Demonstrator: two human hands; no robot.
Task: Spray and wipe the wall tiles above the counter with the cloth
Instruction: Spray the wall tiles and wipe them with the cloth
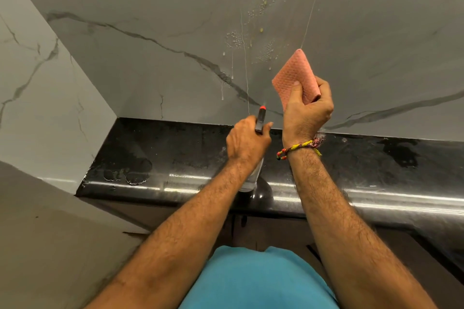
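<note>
My left hand (247,140) grips a spray bottle (261,121) with a black head and red nozzle, aimed at the grey marble wall tiles (150,7). The bottle's clear body shows below the hand. My right hand (307,110) holds a folded pink cloth (293,78) upright, just off the wall. Foam droplets and drips (263,40) run down the tiles left of and above the cloth.
A black polished counter (175,153) runs below the tiles, with wet patches (133,170) at its left end and one (399,153) at the right. A side wall (32,70) meets the tiles at the left corner. A grey surface (50,233) lies lower left.
</note>
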